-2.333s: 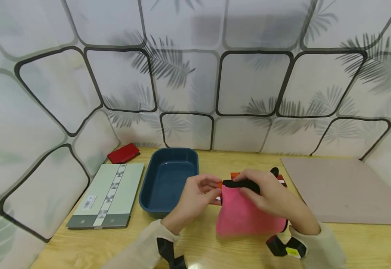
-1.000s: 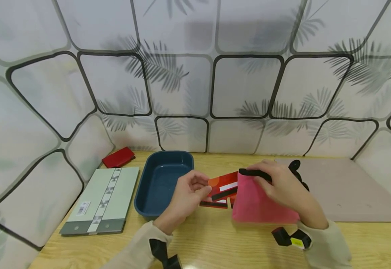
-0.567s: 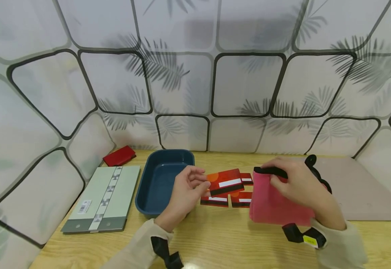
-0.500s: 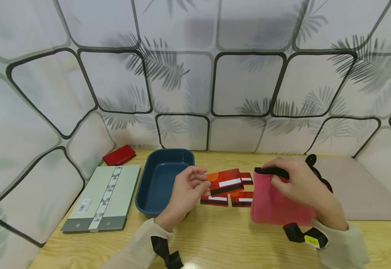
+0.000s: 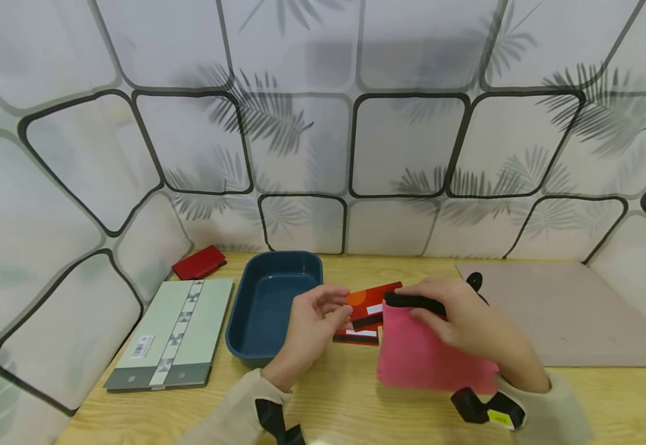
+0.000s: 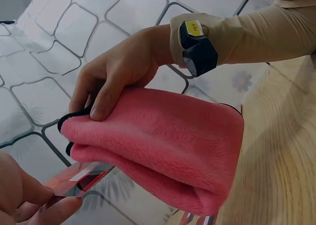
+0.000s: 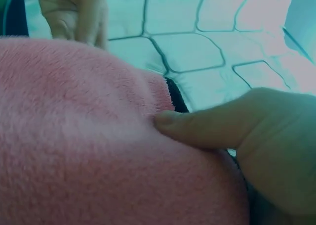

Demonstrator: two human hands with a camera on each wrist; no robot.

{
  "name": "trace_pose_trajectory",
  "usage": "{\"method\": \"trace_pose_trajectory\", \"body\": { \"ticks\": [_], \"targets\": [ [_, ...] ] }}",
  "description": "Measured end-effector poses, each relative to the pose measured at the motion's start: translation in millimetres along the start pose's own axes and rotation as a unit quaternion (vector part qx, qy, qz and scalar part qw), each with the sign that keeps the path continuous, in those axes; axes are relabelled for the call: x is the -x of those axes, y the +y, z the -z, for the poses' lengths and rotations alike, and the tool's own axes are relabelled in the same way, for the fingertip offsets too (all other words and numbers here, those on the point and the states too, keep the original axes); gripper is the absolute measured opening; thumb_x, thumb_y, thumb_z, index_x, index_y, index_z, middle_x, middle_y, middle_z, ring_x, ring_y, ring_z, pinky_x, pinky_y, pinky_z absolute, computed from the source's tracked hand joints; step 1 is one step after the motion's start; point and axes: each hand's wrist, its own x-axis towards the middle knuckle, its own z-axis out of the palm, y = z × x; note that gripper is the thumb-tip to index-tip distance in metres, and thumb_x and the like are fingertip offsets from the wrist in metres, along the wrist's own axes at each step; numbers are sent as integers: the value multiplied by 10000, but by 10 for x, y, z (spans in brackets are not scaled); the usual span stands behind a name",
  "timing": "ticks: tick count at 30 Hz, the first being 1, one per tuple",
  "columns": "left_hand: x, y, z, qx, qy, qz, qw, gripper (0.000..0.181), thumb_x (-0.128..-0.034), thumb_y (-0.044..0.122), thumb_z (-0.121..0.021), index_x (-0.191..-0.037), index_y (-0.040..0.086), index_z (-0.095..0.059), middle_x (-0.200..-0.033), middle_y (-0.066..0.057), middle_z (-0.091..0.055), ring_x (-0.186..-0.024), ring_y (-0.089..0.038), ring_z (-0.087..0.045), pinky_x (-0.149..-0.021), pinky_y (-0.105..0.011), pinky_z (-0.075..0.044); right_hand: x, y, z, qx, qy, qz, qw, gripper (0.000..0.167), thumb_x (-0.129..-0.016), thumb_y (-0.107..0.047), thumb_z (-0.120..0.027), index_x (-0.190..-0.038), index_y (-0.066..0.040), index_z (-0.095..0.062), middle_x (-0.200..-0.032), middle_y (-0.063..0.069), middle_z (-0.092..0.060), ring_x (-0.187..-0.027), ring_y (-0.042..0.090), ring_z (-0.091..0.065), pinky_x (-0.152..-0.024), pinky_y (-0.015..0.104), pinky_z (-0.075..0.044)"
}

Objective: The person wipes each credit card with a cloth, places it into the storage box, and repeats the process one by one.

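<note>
In the head view my left hand (image 5: pixel 310 321) pinches a red card (image 5: pixel 363 301) with an orange circle, a white strip and a black stripe. My right hand (image 5: pixel 462 318) grips a folded pink cloth (image 5: pixel 431 355) by its black-edged top. The cloth hides the card's lower right part. In the left wrist view, the card (image 6: pixel 81 179) reaches to the folds of the fuzzy cloth (image 6: pixel 163 136). In the right wrist view, the thumb (image 7: pixel 197 128) presses into the pink pile. Another red card (image 5: pixel 356 338) lies on the table below the held one.
A blue tray (image 5: pixel 234 337) stands left of my hands. Further left lie a pale green folder (image 5: pixel 156 334) with a patterned band and a red wallet-like case (image 5: pixel 199 263). A beige board (image 5: pixel 567 315) lies at the right on the wooden table (image 5: pixel 334 402).
Since half a second ago my right hand has brought the cloth leftward onto the card's right part; before that it had drawn it away rightward. My left hand keeps its pinch.
</note>
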Motion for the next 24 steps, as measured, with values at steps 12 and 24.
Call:
{"method": "trace_pose_trajectory", "body": {
  "ticks": [12,24],
  "targets": [
    [37,-45,-45,-341,-340,-170,9987,228,-865,-72,-641,-1093,-65,-651,-945,-227,-655,-795,-245,-691,-665,-296,-600,-71,-35,-323,6,190,-60,9998,297,-772,21,-759,-1032,-86,-662,-981,11,-701,-884,138,-677,-743,332,-577],
    [48,-33,-46,-193,-633,25,9978,196,-870,-108,-602,-1064,-86,-627,-968,-234,-668,-738,-245,-689,-646,-363,-606,-82,-26,-403,3,349,14,9994,263,-773,-4,-766,-1001,-119,-702,-947,-15,-708,-857,108,-662,-739,311,-571]
  ]
}}
